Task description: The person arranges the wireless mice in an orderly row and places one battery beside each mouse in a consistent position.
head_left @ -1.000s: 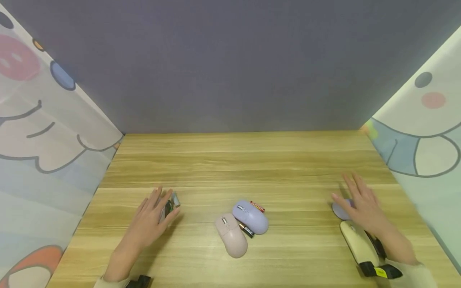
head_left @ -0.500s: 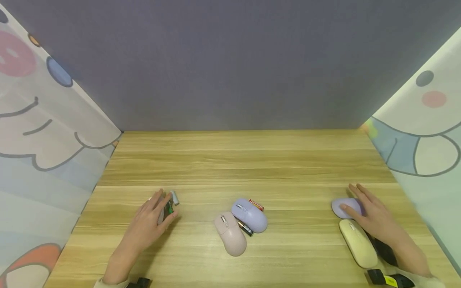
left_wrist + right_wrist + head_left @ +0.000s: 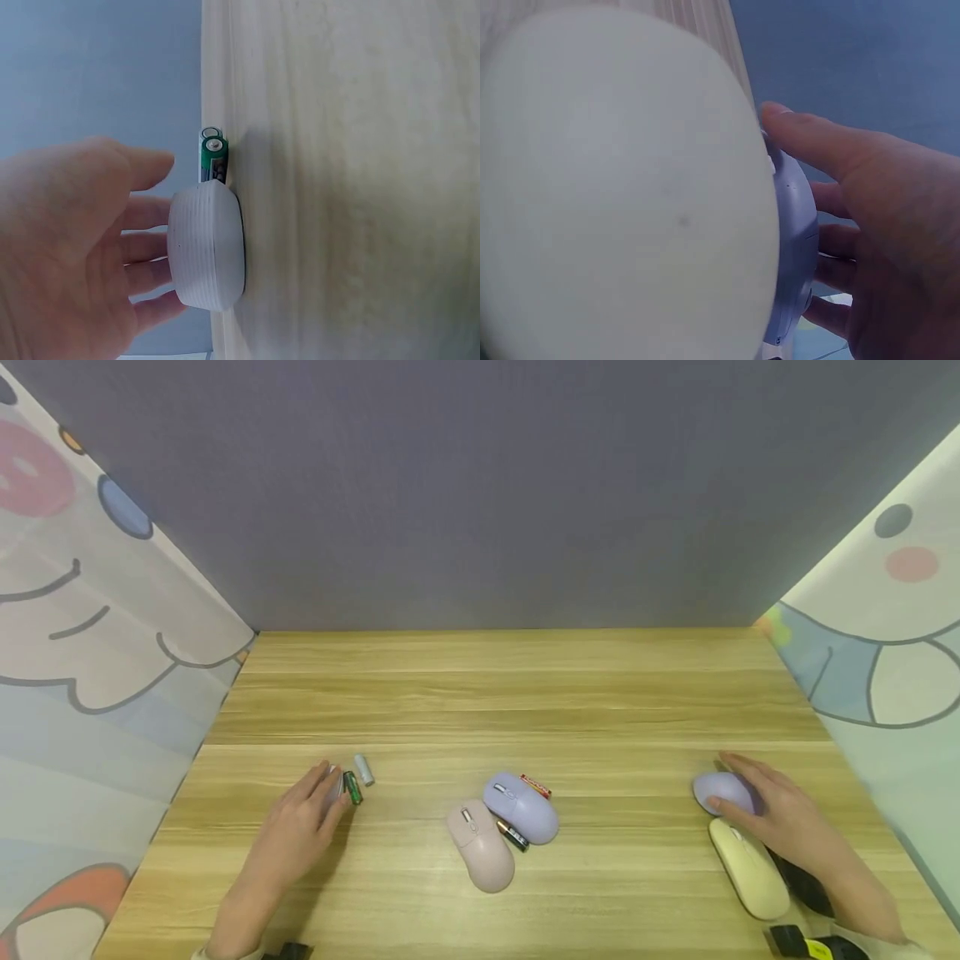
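Observation:
In the head view my left hand (image 3: 288, 831) curves over a whitish ribbed object (image 3: 206, 247). The left wrist view shows its fingers (image 3: 146, 244) running behind the object, with the thumb held off it. A green battery (image 3: 353, 787) and a grey battery (image 3: 363, 770) lie just beyond. At the right, my right hand (image 3: 791, 818) grips a lavender mouse (image 3: 723, 791), thumb across one side and fingers round the other. A pale yellow mouse (image 3: 750, 872) lies below it and hides part of it in the right wrist view.
Mid-table, a pink mouse (image 3: 482, 852) and another lavender mouse (image 3: 525, 808) lie beside a black battery (image 3: 512, 836) and a red battery (image 3: 536, 786). A dark object (image 3: 806, 885) sits partly under the right forearm. Patterned cloth flanks the wooden table (image 3: 525, 693).
My right hand has come down round the lavender mouse, its fingers more bent. The left thumb and fingers have drawn closer to the whitish object, uncovering the green battery.

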Available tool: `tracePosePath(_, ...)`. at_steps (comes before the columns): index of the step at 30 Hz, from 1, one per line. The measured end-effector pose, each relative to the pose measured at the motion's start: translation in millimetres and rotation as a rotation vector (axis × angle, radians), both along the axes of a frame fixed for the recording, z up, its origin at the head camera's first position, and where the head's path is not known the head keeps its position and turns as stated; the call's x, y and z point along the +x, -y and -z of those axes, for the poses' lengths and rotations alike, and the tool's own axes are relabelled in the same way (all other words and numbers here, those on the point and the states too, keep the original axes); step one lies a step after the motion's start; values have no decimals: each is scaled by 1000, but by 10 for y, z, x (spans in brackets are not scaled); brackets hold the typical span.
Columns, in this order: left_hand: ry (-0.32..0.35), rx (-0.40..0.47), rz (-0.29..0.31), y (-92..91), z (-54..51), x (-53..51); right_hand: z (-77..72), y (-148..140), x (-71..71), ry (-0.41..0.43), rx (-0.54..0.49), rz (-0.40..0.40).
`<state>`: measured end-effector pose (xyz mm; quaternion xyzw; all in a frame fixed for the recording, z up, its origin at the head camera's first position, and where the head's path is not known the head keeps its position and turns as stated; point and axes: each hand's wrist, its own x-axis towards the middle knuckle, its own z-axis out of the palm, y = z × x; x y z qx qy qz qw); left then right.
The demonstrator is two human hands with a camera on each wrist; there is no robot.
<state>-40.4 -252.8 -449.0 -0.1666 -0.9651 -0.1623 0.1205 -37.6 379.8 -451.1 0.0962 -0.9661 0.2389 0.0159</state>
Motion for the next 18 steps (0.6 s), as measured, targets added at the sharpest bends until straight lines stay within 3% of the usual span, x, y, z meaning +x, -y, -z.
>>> tracePosePath(4, -22, 2, 14, 13, 23, 9, 21, -7, 8, -35, 3, -16)
tracePosePath(18, 23, -9, -4, 13, -19, 3, 119, -33, -48, -271, 47, -122)
